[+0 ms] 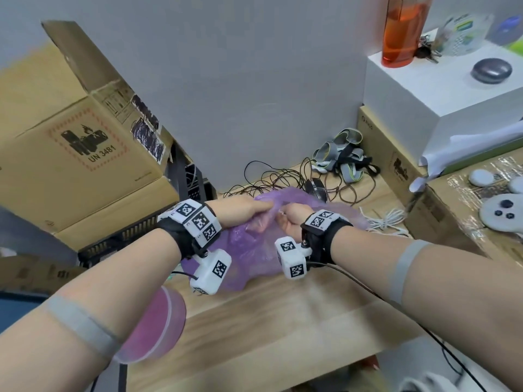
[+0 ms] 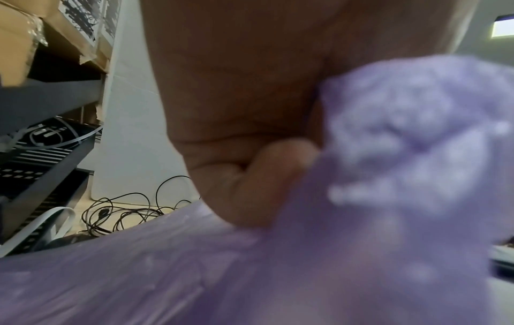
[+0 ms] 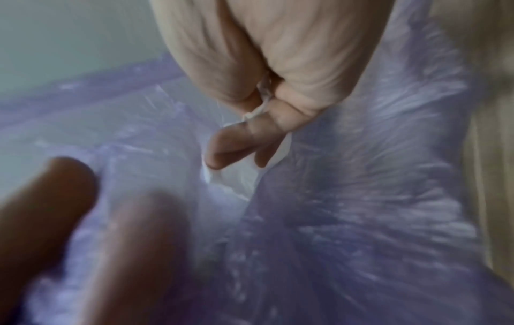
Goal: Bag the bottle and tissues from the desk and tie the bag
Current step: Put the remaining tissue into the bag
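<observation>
A crumpled purple plastic bag (image 1: 249, 250) (image 2: 389, 154) (image 3: 361, 198) lies on the wooden desk (image 1: 283, 321). My left hand (image 1: 254, 207) (image 2: 264, 176) grips the bag's rim from the left with curled fingers. Close beside it, my right hand (image 1: 291, 222) (image 3: 250, 132) sits at the bag's mouth and pinches a white tissue (image 3: 236, 178) against the plastic. Two left fingers (image 3: 133, 241) show blurred in the right wrist view. A pink translucent round container (image 1: 152, 326) lies under my left forearm near the desk's front edge. What the bag holds is hidden.
Cardboard boxes (image 1: 70, 137) and a black crate (image 1: 127, 236) stand at the left. Tangled cables (image 1: 283, 176) and grey straps (image 1: 339, 154) lie behind the bag. At the right are stacked boxes, an orange bottle (image 1: 402, 32) on a white box, and a game controller (image 1: 503, 213).
</observation>
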Tool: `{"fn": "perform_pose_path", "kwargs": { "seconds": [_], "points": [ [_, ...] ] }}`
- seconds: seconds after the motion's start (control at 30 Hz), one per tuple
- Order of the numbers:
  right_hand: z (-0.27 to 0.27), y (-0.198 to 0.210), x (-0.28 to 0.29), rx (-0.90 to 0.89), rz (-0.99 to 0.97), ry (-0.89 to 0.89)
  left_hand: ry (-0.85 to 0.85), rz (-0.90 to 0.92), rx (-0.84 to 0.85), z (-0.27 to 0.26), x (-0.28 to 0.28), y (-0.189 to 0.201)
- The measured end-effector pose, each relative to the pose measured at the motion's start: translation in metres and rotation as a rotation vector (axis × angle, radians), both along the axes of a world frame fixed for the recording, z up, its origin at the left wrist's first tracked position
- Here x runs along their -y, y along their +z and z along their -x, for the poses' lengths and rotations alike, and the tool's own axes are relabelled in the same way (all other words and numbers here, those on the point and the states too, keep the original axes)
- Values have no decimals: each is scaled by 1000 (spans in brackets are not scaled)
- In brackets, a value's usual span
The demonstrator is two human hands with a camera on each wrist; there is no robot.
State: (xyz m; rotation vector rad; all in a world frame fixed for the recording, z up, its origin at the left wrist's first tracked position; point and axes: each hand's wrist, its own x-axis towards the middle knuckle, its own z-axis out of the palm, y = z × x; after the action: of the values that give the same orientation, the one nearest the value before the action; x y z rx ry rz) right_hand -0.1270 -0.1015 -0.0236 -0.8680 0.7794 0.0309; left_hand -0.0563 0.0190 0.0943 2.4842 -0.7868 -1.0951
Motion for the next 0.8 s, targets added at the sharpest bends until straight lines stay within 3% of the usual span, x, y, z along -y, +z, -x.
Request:
{"fn": "perform_pose_path", "kwargs": {
  "seconds": [0.07,0.13,0.23,0.3,0.37,0.53,0.63,0.8],
  "points": [
    [-2,-1,-1,52,-55,-80,29,10,-33,0,-5,-2],
    [-8,-3,-4,20,142,-2,143,96,-123,-1,-6,-3],
    [0,-1,-8,-112,695,554,279,231,-284,-2,-5,1],
    [13,-1,-9,-132,831,823,309,273,-322,-4,-4,5],
    [20,-7,-4,-168,920,932,333,321,-338,-9,-3,8],
    [33,7,14,-316,947,870,557,487,-323,-28,-9,11],
    [45,10,27,-298,976,914,650,585,-250,-41,-16,14],
    [61,8,64,-186,728,893,807,713,-104,-71,-39,33]
  ]
}}
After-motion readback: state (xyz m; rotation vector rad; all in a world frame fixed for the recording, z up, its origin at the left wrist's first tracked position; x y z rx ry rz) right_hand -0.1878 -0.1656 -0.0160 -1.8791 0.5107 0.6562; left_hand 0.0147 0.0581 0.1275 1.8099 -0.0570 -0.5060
